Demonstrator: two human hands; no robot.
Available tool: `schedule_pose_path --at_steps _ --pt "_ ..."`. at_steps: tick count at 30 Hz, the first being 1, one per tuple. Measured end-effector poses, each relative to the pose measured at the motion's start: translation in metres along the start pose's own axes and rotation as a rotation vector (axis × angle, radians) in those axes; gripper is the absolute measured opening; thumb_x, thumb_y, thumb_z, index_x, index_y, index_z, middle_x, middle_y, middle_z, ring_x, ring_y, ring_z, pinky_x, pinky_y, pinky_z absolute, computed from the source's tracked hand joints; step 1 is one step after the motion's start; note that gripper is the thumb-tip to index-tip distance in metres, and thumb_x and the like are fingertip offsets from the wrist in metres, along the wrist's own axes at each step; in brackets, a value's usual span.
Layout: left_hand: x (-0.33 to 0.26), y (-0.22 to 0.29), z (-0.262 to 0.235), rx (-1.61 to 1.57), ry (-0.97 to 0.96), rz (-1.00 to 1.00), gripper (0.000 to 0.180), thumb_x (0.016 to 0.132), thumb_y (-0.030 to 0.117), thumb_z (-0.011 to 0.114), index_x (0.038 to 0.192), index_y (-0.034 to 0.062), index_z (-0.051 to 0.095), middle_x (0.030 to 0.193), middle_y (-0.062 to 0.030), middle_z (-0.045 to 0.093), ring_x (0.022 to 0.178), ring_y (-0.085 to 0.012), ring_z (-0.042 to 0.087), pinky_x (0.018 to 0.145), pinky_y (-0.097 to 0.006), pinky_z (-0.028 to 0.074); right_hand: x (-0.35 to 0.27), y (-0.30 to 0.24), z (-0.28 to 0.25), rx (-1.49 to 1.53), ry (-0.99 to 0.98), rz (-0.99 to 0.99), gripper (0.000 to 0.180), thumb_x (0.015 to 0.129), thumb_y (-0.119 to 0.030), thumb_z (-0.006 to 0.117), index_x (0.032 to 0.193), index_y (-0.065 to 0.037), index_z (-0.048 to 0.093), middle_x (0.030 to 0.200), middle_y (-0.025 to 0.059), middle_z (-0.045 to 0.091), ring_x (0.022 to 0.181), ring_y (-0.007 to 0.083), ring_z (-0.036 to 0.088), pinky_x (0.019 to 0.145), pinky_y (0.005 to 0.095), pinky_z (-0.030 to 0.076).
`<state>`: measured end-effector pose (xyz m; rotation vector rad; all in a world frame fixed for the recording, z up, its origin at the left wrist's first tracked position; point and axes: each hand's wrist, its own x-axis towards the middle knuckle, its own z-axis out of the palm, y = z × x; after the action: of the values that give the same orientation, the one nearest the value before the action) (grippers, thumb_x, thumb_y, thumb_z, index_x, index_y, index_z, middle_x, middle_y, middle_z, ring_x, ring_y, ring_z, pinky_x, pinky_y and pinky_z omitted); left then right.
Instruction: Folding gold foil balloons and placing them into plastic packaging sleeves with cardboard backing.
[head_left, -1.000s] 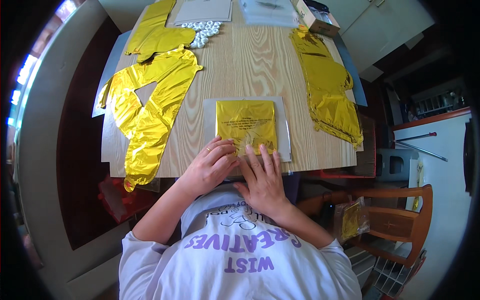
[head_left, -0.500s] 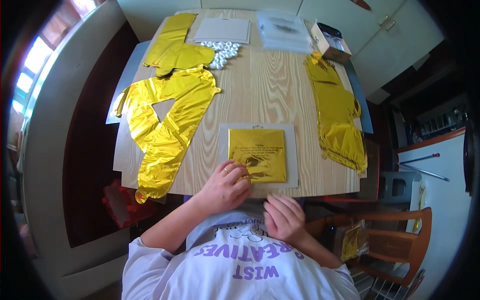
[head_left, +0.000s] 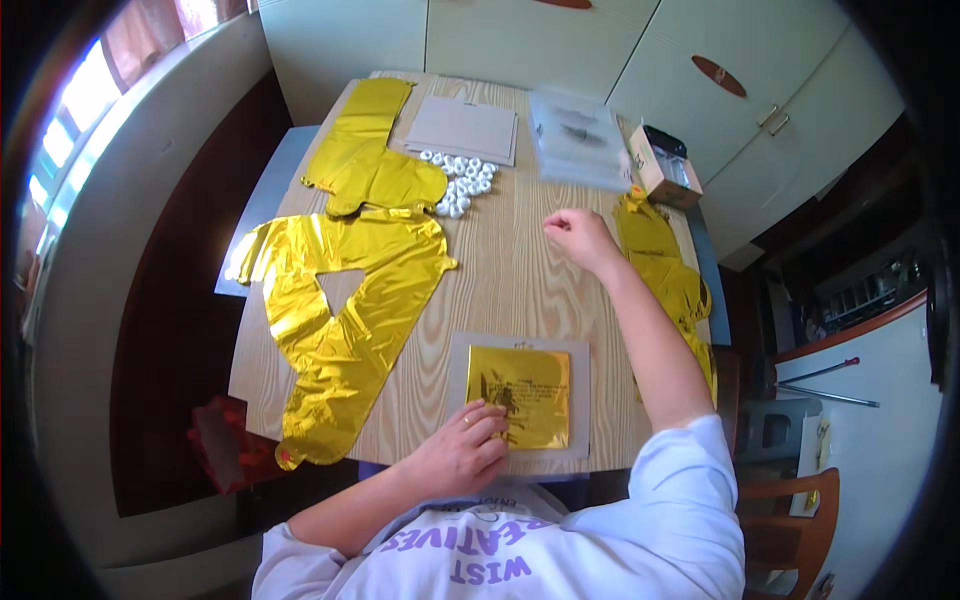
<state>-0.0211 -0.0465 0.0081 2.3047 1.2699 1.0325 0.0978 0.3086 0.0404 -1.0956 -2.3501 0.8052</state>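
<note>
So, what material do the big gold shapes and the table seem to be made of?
The gold shapes look like thin metallic foil film: mirror-shiny, finely crinkled, lying flat. The table appears to be light wood or a wood-look laminate: pale grain lines, matte finish; which one cannot be told.
</note>
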Motion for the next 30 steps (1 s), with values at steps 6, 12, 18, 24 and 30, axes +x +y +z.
schedule_pose_path --at_steps 6,12,18,24,30 --pt "0.000 -0.003 -0.003 -0.060 -0.035 -0.010 0.020 0.083 0.016 0.072 0.095 0.0047 0.061 0.112 -0.0146 0.060 0.123 -0.0355 0.056 0.110 -0.053 0.041 0.140 0.021 0.036 -0.250 0.042 -0.162 0.021 0.083 -0.021 0.071 0.096 -0.006 0.075 0.094 0.0140 0.075 0.088 0.0316 0.071 0.082 0.0397 0.056" --pt "-0.003 -0.006 -0.004 -0.079 -0.109 0.000 0.022 0.088 0.020 0.069 0.100 0.0037 0.059 0.121 -0.0178 0.057 0.128 -0.0376 0.053 0.114 -0.055 0.036 0.172 0.026 0.062 -0.558 -0.030 -0.108 0.019 0.079 -0.019 0.068 0.092 -0.007 0.075 0.103 0.0186 0.072 0.099 0.0367 0.069 0.090 0.0447 0.056" --pt "-0.004 -0.005 0.000 -0.046 -0.051 -0.004 0.021 0.083 0.017 0.073 0.096 0.0038 0.062 0.117 -0.0176 0.060 0.123 -0.0386 0.057 0.111 -0.056 0.040 0.129 -0.003 0.014 -0.746 -0.065 0.054 0.026 0.080 -0.019 0.070 0.097 0.000 0.074 0.102 0.0203 0.074 0.096 0.0382 0.072 0.085 0.0471 0.059" --pt "-0.002 0.000 0.002 0.055 -0.031 0.027 0.022 0.079 0.012 0.078 0.094 0.0041 0.063 0.114 -0.0154 0.063 0.122 -0.0392 0.060 0.110 -0.056 0.042 -0.055 -0.017 -0.062 -0.269 0.017 0.062 0.015 0.083 -0.015 0.070 0.092 -0.003 0.069 0.085 0.0153 0.072 0.075 0.0283 0.069 0.070 0.0382 0.055" --pt "-0.011 0.002 0.010 0.079 0.005 0.032 0.021 0.083 0.005 0.076 0.099 0.0044 0.062 0.113 -0.0136 0.065 0.126 -0.0354 0.060 0.112 -0.056 0.041 -0.277 -0.063 -0.058 0.146 -0.163 0.076 0.008 0.086 -0.002 0.066 0.091 -0.003 0.062 0.081 0.0067 0.063 0.074 0.0149 0.064 0.068 0.0295 0.052"
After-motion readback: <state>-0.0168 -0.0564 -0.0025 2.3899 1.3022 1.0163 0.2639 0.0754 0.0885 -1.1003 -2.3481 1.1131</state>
